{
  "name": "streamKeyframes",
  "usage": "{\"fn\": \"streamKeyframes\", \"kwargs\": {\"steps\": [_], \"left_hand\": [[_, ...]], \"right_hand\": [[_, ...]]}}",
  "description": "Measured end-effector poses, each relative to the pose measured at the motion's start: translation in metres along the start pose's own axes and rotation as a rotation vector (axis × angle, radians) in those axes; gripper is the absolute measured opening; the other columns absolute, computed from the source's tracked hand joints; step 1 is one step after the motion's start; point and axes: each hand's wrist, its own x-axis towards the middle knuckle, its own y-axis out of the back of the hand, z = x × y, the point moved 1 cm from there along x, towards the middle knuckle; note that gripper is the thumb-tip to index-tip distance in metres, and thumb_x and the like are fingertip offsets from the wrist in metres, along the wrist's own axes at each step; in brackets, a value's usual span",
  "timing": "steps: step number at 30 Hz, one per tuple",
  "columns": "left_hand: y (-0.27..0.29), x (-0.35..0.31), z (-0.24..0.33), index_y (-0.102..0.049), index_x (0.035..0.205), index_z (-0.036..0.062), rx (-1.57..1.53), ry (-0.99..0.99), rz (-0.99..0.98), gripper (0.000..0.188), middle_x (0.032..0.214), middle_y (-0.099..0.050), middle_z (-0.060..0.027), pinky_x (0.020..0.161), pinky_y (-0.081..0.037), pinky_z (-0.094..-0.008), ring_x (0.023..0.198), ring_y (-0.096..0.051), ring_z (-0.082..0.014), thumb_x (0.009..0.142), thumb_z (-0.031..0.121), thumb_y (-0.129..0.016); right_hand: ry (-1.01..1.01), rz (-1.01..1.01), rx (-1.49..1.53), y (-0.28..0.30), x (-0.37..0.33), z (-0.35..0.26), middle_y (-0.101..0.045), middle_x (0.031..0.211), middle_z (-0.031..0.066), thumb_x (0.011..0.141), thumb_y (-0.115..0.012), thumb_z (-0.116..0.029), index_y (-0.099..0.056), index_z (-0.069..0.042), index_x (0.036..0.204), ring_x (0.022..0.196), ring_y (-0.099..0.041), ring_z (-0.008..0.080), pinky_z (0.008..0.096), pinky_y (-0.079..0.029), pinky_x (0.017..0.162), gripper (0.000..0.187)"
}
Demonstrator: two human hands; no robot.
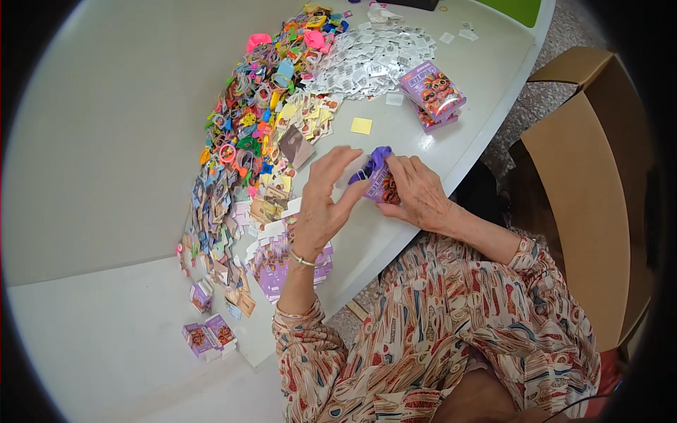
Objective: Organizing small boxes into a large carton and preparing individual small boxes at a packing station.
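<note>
My right hand [421,192] grips a small purple printed box [384,187] near the table's front edge. A dark purple item [379,156] sticks out of the box's upper end; its kind cannot be made out. My left hand [326,201] is just left of the box, fingers spread and somewhat blurred, the thumb tip close to or touching the box's side. Beyond the hands lies a yellow square of paper [361,126]. Farther right, a stack of purple boxes [433,92] rests on the table. Flat purple cartons [275,271] lie beside my left forearm.
A long heap of colourful small trinkets [261,106] runs along the table's left side, with printed cards [215,201] at its near end. White paper slips [374,60] are piled at the back. Purple boxes [210,336] lie lower left. A large open cardboard box [585,162] stands at right.
</note>
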Motion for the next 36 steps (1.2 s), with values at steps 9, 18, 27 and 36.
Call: {"fn": "streamKeyframes", "kwargs": {"steps": [9,18,27,36], "left_hand": [[-0.028,-0.005,-0.008,-0.068,0.099,0.0028,-0.009,-0.052,0.255,0.021,0.118,-0.057,-0.0141,0.091,-0.043,-0.0383,0.107,-0.052,-0.0309,0.078,0.002,-0.065],[-0.015,-0.017,-0.019,-0.069,0.099,0.0037,0.156,0.011,0.111,0.017,0.115,-0.061,-0.0172,0.091,-0.044,-0.0375,0.109,-0.055,-0.0303,0.082,0.005,-0.067],[-0.015,-0.009,-0.015,-0.064,0.102,0.0027,0.109,-0.094,0.083,0.020,0.105,-0.064,-0.0190,0.081,-0.049,-0.0363,0.096,-0.063,-0.0333,0.084,0.009,-0.066],[-0.014,-0.020,-0.010,-0.064,0.096,0.0014,0.136,-0.045,0.150,0.017,0.108,-0.061,-0.0184,0.081,-0.047,-0.0391,0.095,-0.058,-0.0335,0.081,0.008,-0.068]], "right_hand": [[0.020,0.035,-0.002,0.001,-0.003,-0.002,-0.053,0.108,0.0191,0.059,-0.084,-0.021,-0.028,0.007,0.135,0.086,-0.054,0.0339,0.0402,-0.048,0.076,0.099],[0.007,0.004,0.017,0.003,-0.002,0.000,-0.055,0.103,0.0190,0.062,-0.082,-0.023,-0.031,0.003,0.134,0.090,-0.057,0.0342,0.0397,-0.049,0.078,0.092],[-0.105,-0.014,0.115,0.007,0.001,0.003,-0.055,0.099,0.0182,0.066,-0.080,-0.028,-0.031,0.003,0.133,0.088,-0.058,0.0322,0.0408,-0.050,0.072,0.089],[-0.037,0.028,0.044,0.003,0.000,0.004,-0.054,0.094,0.0152,0.063,-0.081,-0.033,-0.026,0.002,0.139,0.083,-0.058,0.0311,0.0395,-0.051,0.068,0.100]]}}
